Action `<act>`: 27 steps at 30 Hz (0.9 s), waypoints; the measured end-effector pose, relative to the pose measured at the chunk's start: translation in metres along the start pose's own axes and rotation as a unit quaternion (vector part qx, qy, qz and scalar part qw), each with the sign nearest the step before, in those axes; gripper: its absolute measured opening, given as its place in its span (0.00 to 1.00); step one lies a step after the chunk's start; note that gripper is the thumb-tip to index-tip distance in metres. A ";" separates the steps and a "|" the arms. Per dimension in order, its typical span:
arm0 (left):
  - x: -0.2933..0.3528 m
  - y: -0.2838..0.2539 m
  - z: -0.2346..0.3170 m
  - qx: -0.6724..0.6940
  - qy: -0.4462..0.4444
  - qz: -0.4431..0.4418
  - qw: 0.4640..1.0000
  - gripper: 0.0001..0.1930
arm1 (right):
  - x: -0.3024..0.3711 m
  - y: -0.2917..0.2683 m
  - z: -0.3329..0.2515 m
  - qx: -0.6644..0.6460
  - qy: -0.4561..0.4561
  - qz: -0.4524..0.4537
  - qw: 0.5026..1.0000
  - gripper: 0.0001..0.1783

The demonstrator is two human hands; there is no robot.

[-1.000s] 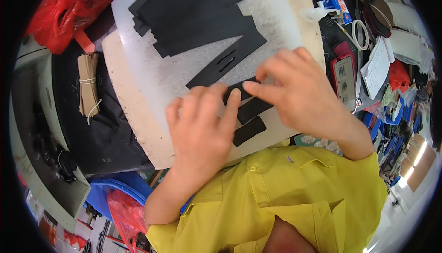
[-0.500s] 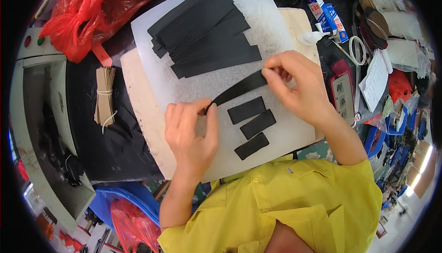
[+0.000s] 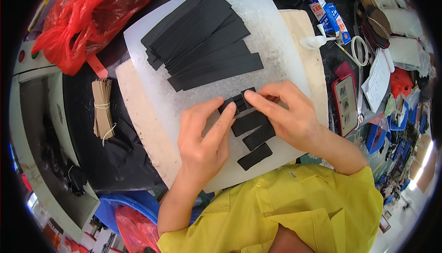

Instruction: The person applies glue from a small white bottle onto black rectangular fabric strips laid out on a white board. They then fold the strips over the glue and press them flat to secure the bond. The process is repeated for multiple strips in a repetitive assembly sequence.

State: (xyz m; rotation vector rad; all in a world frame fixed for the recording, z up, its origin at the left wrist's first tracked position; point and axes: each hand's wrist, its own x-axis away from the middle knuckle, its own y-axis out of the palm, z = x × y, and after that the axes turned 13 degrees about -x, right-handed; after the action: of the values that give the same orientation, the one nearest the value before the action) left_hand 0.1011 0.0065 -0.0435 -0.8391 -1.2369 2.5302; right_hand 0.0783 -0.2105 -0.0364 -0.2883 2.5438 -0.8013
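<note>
A black strip lies on the white board, bent over on itself with its ends brought in toward each other. My left hand pinches its left part between thumb and forefinger. On the strip's right part presses my right hand, fingers curled and closed on it; its fingertips partly hide the strip. Just below sit three short black folded pieces, the upper one, the middle one and the lowest. Beyond my hands a fanned pile of long flat black strips covers the board's far half.
A white glue bottle and blue-and-white boxes are at the far right, near a red-cased phone and a notepad. On the left are a red plastic bag, a banded tan bundle and a metal cabinet.
My hands have drawn together, the right one moving left and down. The strip, stretched out between them before, is now folded over and held against the board.
</note>
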 end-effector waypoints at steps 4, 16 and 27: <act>-0.002 0.001 0.000 -0.014 0.005 -0.002 1.000 0.20 | 0.003 0.002 0.000 0.001 0.011 -0.005 1.000 0.30; -0.003 0.002 0.000 -0.038 0.025 -0.017 0.999 0.19 | 0.001 0.001 -0.003 0.050 -0.001 -0.054 0.997 0.28; -0.004 0.003 0.002 -0.055 0.030 -0.028 0.998 0.19 | 0.000 0.003 -0.002 0.085 -0.022 -0.058 0.994 0.28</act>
State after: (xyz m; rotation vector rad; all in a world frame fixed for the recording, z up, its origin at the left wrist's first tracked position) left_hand 0.1040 0.0018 -0.0432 -0.8833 -1.3707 2.3939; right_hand 0.0776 -0.2069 -0.0371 -0.3968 2.4181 -1.0370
